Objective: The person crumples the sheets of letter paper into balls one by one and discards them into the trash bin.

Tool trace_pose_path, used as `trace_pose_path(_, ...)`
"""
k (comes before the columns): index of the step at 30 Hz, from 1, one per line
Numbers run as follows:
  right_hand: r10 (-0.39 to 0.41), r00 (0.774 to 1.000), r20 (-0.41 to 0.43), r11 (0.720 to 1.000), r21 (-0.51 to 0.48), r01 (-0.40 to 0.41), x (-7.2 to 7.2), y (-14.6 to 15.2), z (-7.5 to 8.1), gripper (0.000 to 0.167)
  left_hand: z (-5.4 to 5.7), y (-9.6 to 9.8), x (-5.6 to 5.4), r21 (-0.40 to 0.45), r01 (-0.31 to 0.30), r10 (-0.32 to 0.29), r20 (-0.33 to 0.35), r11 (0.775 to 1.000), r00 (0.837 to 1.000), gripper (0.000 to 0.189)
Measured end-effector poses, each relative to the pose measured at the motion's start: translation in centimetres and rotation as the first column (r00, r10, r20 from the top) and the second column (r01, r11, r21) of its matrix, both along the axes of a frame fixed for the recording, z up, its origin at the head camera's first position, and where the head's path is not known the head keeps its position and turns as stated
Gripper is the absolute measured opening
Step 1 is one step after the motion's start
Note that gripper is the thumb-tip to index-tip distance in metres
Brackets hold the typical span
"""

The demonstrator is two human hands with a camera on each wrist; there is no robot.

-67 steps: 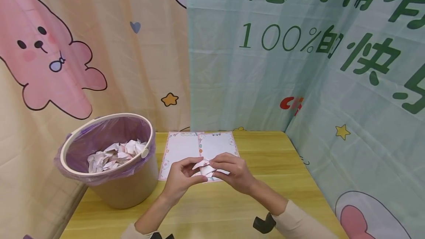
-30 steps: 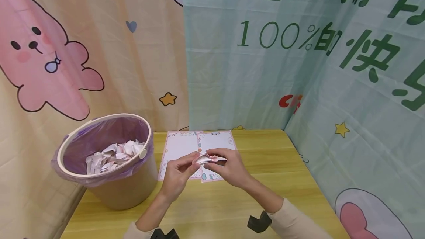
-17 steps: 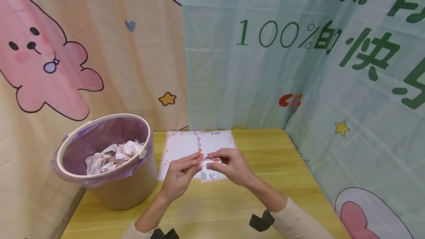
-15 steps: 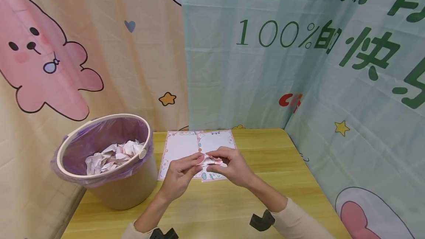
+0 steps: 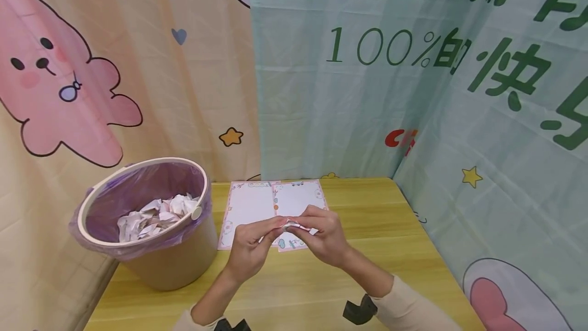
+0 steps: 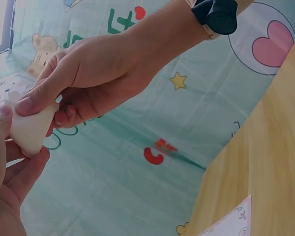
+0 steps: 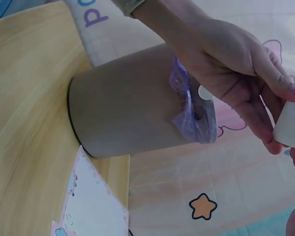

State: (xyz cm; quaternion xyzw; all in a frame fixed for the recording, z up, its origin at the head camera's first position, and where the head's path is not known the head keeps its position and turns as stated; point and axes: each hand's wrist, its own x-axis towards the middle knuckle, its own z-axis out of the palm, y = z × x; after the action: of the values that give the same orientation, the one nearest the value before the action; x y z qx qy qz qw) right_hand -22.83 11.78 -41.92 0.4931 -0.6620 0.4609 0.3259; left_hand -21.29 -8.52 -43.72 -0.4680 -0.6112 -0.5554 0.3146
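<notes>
A small piece of folded white paper with pink print [image 5: 294, 225] is held above the table between both hands. My left hand [image 5: 250, 252] pinches its left end between thumb and fingers. The right hand [image 5: 325, 236] pinches the other end, its thumb underneath in the head view. From the left wrist, the paper [image 6: 33, 129] shows a plain white, tapering side. The right wrist view has only part of the paper [image 7: 290, 125] at its right edge. Fingers hide much of the paper.
Two sheets with decorated borders, a left sheet [image 5: 250, 201] and a right sheet [image 5: 300, 198], lie overlapping on the wooden table [image 5: 367, 254] behind the hands. To the left stands a bin [image 5: 170, 267] with a purple liner [image 5: 119, 203] and crumpled papers [image 5: 158, 213]. Printed curtains [image 5: 321, 116] enclose the table.
The hands have drawn closer together and the fingers have shifted along the paper. Its broad folded face showed earlier; now a narrow strip shows between the fingertips. The bin and sheets stay put.
</notes>
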Motion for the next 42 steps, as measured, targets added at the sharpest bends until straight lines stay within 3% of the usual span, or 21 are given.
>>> trace_pose_path(4, -0.008, 0.999, 0.048, 1.0, -0.01, 0.009, 0.0, -0.3, -0.3, 0.009, -0.3, 0.1, 0.1, 0.019, -0.022, 0.021, 0.056, 1.0, 0.998, 0.023)
trace_pose_path(11, -0.054, 0.984, 0.17, 0.998, 0.026, 0.051, -0.2, -0.4, -0.7, 0.014, -0.8, 0.0, -0.2, 0.029, -0.029, 0.023, 0.198, 0.999, 0.98, 0.028)
trace_pose_path(16, 0.004, 0.939, 0.343, 0.999, 0.048, -0.022, -0.2, -0.1, -0.7, 0.016, -1.2, 0.0, -0.5, 0.021, -0.105, 0.098, 0.207, 0.994, 0.973, 0.023)
trace_pose_path(19, -0.001, 0.914, 0.405, 0.997, 0.07, -0.03, -0.2, 0.0, -0.5, 0.015, -1.2, 0.0, -0.5, 0.012, -0.149, 0.142, 0.231, 0.989, 0.963, 0.019)
trace_pose_path(25, -0.047, 0.905, 0.423, 0.996, 0.086, 0.012, -0.1, 0.0, -0.5, 0.013, -1.4, 0.4, -0.5, 0.027, -0.147, 0.128, 0.352, 0.989, 0.927, 0.013)
trace_pose_path(32, -0.082, 0.878, 0.472, 0.993, 0.11, 0.033, -1.2, 0.4, -0.9, 0.011, -1.0, 0.2, -0.8, -0.052, -0.155, 0.161, 0.487, 0.987, 0.858, 0.015)
trace_pose_path(34, -0.089, 0.882, 0.462, 0.992, 0.124, 0.035, -1.5, 0.6, -0.9, 0.01, -0.6, 0.0, -0.9, -0.089, -0.137, 0.163, 0.515, 0.987, 0.842, 0.017)
trace_pose_path(37, -0.093, 0.894, 0.439, 0.99, 0.14, 0.034, -1.8, 0.6, -0.4, 0.012, -0.1, -0.5, -1.0, -0.116, -0.11, 0.155, 0.533, 0.987, 0.832, 0.019)
trace_pose_path(42, -0.093, 0.905, 0.414, 0.988, 0.154, 0.031, -2.2, 0.6, 0.7, 0.012, 0.7, -1.2, -1.3, -0.126, -0.122, 0.17, 0.523, 0.985, 0.835, 0.02)
